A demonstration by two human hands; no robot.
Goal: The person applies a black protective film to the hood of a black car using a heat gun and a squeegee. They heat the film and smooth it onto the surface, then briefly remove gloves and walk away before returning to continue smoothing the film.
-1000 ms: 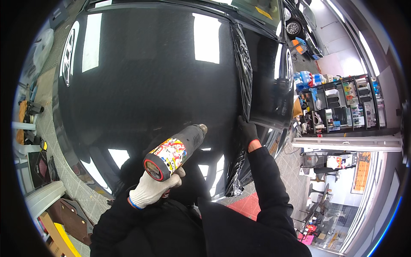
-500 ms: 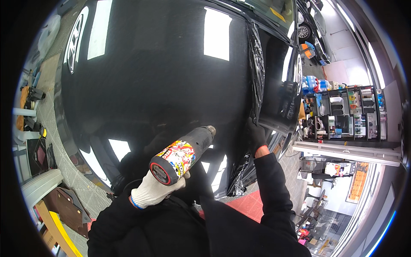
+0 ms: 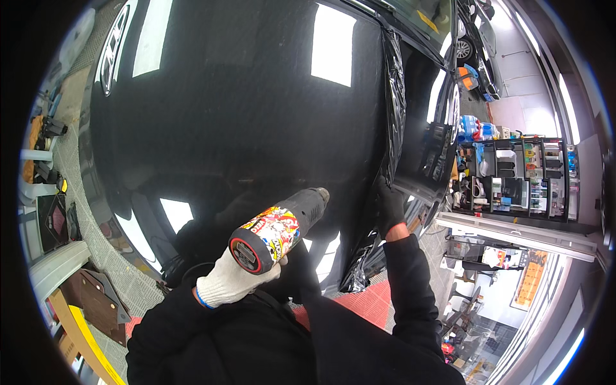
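Observation:
My left hand, in a white knit glove, grips a dark heat gun covered in colourful stickers. Its metal nozzle points up and right over a glossy black car hood. A crumpled strip of black film runs along the hood's right edge, with a loose crinkled end low down. My right hand, in a black glove with a red cuff, is closed on this strip; its fingertips are hard to make out against the dark film.
Crowded shelving and a white frame stand at the right, with another car behind. At the left lie tools, a brown mat and a yellow-edged board. Grey and red floor tiles show around the car.
The view has shifted, so the hood sits farther right and higher. The heat gun and my left hand have moved slightly right in the picture; my right hand remains at the film strip.

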